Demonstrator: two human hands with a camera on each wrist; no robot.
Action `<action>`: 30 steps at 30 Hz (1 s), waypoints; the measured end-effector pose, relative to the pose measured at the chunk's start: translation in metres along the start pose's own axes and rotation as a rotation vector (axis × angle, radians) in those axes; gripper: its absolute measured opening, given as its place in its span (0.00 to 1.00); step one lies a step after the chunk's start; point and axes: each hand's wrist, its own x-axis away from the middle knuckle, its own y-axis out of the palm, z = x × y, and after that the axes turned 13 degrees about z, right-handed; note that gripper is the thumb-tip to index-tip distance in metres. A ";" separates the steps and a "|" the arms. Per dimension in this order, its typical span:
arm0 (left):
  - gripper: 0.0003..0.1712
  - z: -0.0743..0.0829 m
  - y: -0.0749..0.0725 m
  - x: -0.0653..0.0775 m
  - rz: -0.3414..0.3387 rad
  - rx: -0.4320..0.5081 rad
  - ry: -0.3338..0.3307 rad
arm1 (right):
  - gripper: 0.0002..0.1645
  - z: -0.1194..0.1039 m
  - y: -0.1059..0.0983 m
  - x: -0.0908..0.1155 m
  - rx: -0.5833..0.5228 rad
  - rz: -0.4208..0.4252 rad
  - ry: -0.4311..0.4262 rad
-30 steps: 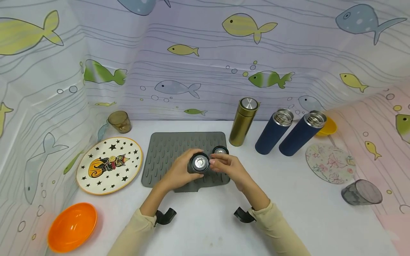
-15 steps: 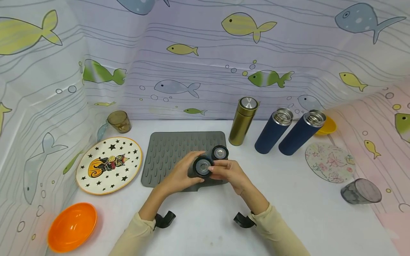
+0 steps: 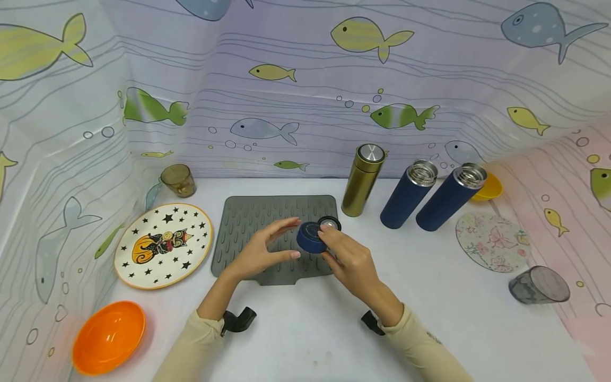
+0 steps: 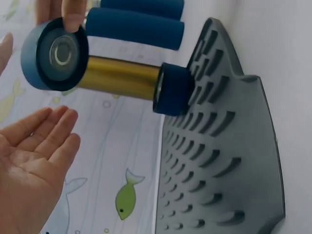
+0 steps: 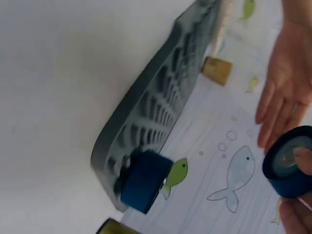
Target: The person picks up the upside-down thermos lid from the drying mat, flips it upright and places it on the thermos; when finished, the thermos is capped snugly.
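Observation:
My right hand pinches a blue bottle lid above the front right of the grey ridged mat. The lid's top faces the head camera; its hollow underside with a pale ring inside shows in the left wrist view. Beside it, my left hand is spread, fingers straight, thumb apart and nothing held. A second blue lid sits on the mat with its inside facing up, partly hidden behind the right fingers in the head view. Two blue bottles stand at the right without lids.
A gold bottle with its lid on stands behind the mat's right corner. On the left are a cat plate, an orange bowl and a brown cup. A floral disc, grey cup and yellow bowl are on the right.
The lid has turned over from underside up to blue top up. It has passed from the left hand's grip to the right hand's, and the left hand has drawn off leftward.

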 end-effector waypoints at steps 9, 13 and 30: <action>0.49 0.006 0.009 -0.004 -0.041 0.016 -0.016 | 0.13 0.008 0.001 -0.003 0.154 0.147 -0.463; 0.51 0.009 0.013 -0.006 -0.059 0.030 -0.003 | 0.12 0.010 0.000 -0.004 0.160 0.174 -0.538; 0.43 0.025 0.038 -0.029 -0.012 -0.039 0.067 | 0.16 0.023 -0.011 -0.001 0.118 0.175 -0.305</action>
